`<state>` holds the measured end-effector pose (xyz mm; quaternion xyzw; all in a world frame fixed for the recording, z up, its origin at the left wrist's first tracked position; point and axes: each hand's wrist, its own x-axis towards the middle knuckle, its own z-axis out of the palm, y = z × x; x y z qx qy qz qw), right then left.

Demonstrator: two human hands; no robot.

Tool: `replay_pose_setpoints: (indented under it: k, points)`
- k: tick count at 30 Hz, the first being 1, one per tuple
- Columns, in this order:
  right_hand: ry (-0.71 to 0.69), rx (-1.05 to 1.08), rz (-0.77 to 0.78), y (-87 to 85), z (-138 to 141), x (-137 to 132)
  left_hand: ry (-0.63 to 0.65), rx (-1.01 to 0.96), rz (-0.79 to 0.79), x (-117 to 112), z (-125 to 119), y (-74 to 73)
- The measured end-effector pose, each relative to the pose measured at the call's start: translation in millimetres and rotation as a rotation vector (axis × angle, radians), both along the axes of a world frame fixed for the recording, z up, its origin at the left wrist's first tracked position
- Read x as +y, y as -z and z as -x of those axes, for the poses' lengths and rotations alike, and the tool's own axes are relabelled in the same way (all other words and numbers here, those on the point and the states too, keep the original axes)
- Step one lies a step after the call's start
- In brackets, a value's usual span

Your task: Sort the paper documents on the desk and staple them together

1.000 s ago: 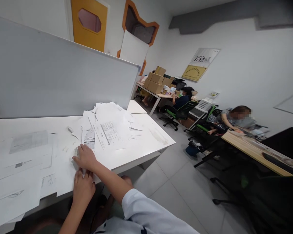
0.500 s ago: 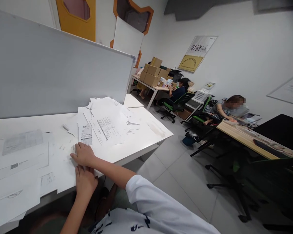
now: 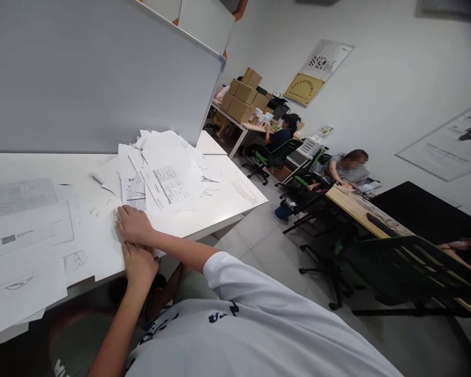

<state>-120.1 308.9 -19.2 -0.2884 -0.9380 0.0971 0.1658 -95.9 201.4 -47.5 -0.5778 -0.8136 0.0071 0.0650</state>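
My right hand (image 3: 133,224) lies palm down on loose printed paper sheets (image 3: 90,230) near the front edge of the white desk (image 3: 239,201), fingers stretched flat toward the left. Just below it, my left hand (image 3: 139,264) rests at the desk's edge, its fingers flat on the paper and partly tucked under my right wrist. Neither hand grips anything. A messy pile of printed papers (image 3: 165,173) lies just beyond my right hand. More sheets (image 3: 19,246) cover the desk to the left.
A grey partition panel (image 3: 102,78) stands along the desk's back. To the right are tiled floor, green-and-black office chairs (image 3: 400,267), a wooden table (image 3: 361,209), two seated people (image 3: 343,167) and stacked cardboard boxes (image 3: 241,94) on a far desk.
The view has tilted down and to the right, so more of my white shirt shows. Both hands stay on the papers at the desk's edge, hardly moved.
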Motion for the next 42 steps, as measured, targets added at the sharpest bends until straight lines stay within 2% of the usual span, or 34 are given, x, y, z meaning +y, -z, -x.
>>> replay_pose_setpoints:
  k: [3,8,10,15,26,33,42]
  points:
    - [-0.003,-0.035,0.02,-6.0,2,6,0.013,-0.04,-0.036,0,-1,-0.5]
    - [-0.122,-0.245,0.267,-24.9,14,30,-0.006,-0.122,-0.143,-1,-3,-0.9]
    - [-0.12,-0.264,0.314,-28.8,19,36,-0.013,-0.149,-0.157,0,-4,0.6]
    - [-0.095,-0.196,0.264,-23.3,21,32,-0.009,-0.135,-0.131,0,-2,5.2]
    - [-0.086,-0.151,0.185,-11.3,15,24,-0.022,-0.119,-0.088,-1,-2,2.2]
    - [-0.077,-0.051,0.053,-1.3,10,15,-0.008,-0.069,-0.098,-3,-3,0.2]
    - [-0.111,-0.099,0.119,-1.1,18,30,-0.006,-0.04,-0.105,-2,-3,-0.7]
